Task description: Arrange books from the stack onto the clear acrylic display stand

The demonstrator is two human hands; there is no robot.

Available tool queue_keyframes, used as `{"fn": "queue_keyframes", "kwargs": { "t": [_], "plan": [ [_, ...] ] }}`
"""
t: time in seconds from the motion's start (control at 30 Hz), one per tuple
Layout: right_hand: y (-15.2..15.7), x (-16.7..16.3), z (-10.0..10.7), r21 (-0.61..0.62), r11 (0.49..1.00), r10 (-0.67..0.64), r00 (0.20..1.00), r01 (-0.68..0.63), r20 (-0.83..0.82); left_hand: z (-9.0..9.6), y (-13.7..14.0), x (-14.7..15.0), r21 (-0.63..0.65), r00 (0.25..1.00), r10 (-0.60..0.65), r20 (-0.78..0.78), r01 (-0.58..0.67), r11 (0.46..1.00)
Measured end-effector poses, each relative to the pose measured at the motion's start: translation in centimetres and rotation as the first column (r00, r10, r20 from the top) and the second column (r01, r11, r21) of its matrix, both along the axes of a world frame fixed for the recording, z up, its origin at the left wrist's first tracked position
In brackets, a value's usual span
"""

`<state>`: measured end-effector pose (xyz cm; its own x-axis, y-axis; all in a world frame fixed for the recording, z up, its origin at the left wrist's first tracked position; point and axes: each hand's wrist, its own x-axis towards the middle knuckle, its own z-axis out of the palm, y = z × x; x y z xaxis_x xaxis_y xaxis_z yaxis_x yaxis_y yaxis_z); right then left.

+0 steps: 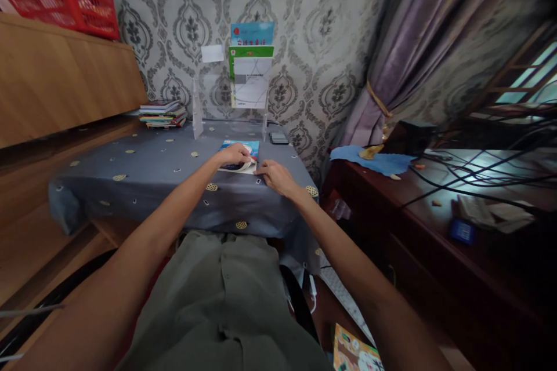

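A book (225,145) with a blue cover lies on the cloth-covered table in front of me. My left hand (235,155) is closed over its right part, fingers gripping a lifted, curved edge of the cover or pages. Pale pages show beneath that edge. At the lower right corner of the book, my right hand (277,177) has its fingers curled together, thumb and forefinger on the corner. Fine detail under the fingertips is hidden.
Behind the book, a clear stand (197,107) holds several books (251,82). A book stack (162,113) sits back left, beside wooden furniture (65,78) bearing a red basket (89,3). A dark desk (418,203) with tangled cables (487,165) is at right.
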<state>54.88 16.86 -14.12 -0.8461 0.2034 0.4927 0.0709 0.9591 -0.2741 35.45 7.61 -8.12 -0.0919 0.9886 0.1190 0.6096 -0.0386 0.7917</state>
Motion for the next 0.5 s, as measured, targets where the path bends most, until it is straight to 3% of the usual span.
{"fn": "queue_keyframes", "kwargs": {
  "t": [0.5],
  "plan": [
    [0.15,-0.17,0.02,0.011,0.999,-0.049,0.998,0.049,0.033,-0.55,0.71,-0.80,-0.006,1.000,-0.009,-0.019,0.009,1.000]
  ]
}}
